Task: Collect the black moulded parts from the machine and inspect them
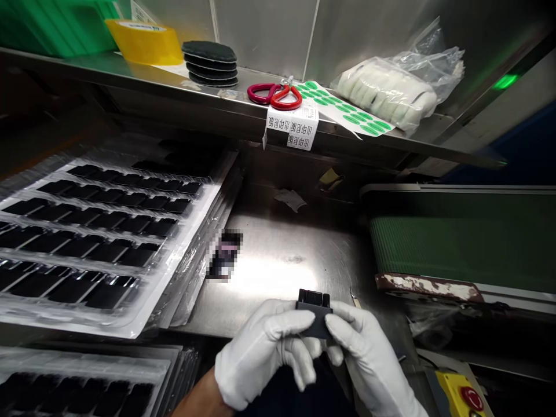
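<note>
A small black part (316, 322) with raised, glossy sections along its top is held over the front edge of the metal table. White gloves cover both hands. The thumb and fingers of my left hand (271, 347) pinch its left side, and the other fingers curl below it. On the right side my right hand (369, 353) grips the same part between thumb and fingers. To the left, a stack of clear plastic trays (141, 313) carries rows of similar black parts (106, 292).
Above runs a metal shelf (147, 81) with yellow tape (145, 43), black discs (211, 55), red-handled scissors (284, 97), green stickers (365, 123) and bagged white gloves (386, 90). A green conveyor (469, 243) and red stop button (472, 398) lie right.
</note>
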{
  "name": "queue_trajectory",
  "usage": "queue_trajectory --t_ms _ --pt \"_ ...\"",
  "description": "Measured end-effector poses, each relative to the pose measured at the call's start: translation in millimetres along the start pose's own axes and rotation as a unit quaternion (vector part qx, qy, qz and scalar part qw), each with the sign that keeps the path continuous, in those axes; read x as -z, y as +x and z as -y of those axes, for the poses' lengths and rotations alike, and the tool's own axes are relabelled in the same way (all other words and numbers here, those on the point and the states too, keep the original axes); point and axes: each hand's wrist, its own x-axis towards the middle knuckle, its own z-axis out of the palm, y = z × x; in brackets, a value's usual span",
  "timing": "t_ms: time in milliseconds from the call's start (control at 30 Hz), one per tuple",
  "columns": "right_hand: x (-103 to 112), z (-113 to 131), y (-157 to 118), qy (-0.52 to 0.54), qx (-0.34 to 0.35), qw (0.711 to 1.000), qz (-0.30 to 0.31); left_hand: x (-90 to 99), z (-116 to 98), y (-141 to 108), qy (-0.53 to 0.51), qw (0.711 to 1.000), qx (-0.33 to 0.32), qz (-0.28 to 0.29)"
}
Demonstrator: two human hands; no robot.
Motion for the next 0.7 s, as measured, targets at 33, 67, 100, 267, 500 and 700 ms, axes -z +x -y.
queue_trajectory --t_ms 33,67,100,267,500,700 --pt "-0.3 0.7 -0.3 0.005 0.0 1.0 0.0 -0.2 -0.2 -0.5 0.006 1.0 0.001 0.0" --pt "-0.6 1.2 -0.5 0.01 -0.001 1.0 0.001 -0.4 -0.3 -1.1 0.009 1.0 0.002 0.002" --pt "-0.9 1.6 -0.6 0.016 -0.002 1.0 0.002 -0.4 -0.3 -1.6 0.009 1.0 0.002 0.004" --pt "-0.7 0.2 -0.3 0.017 0.003 1.0 0.008 -0.4 0.6 -2.0 -0.003 1.0 0.0 0.001" --pt "1.4 -3.4 -1.6 0.01 0.007 1.0 0.006 1.0 2.1 0.4 -0.022 1.0 0.012 0.002" --pt "2.5 -4.8 -1.9 0.017 0.014 1.0 0.012 -1.0 1.9 -0.8 -0.018 1.0 0.008 0.003"
